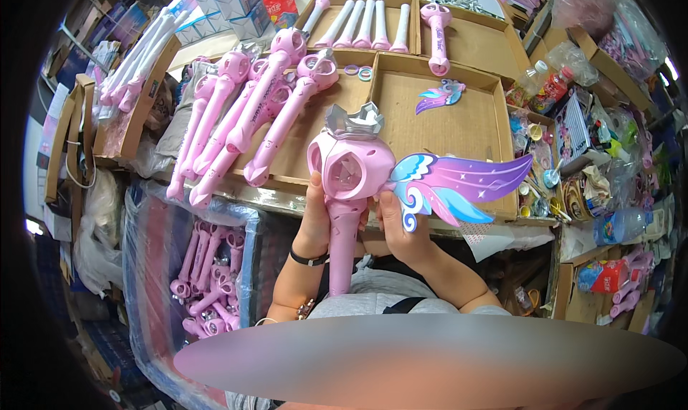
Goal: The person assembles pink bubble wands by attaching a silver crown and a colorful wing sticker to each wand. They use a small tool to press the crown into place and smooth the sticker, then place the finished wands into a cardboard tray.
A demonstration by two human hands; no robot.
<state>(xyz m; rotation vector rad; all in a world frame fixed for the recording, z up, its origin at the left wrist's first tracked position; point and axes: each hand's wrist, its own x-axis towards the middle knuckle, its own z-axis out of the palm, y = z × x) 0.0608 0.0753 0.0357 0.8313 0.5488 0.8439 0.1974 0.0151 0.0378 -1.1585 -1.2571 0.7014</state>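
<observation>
A person is holding a pink toy wand upright in front of their chest, above the near edge of a cardboard tray. The left hand is wrapping around the wand just under its round head, fingers closed against the left side of the handle. The right hand is pinching the root of a blue and purple wing where it meets the right side of the wand's head, thumb and fingers pressed together on it. A silver crown is sitting on top of the head.

In the tray behind, a second loose wing is lying flat. To the left, a row of crownless pink wands is leaning across another tray. Further back, white handles are lying side by side in a box, beside one more pink wand. Below left, a clear plastic bag is holding more pink wands. Cluttered small bottles and packets are crowding the right side. Nothing is sitting between the hands and the camera.
</observation>
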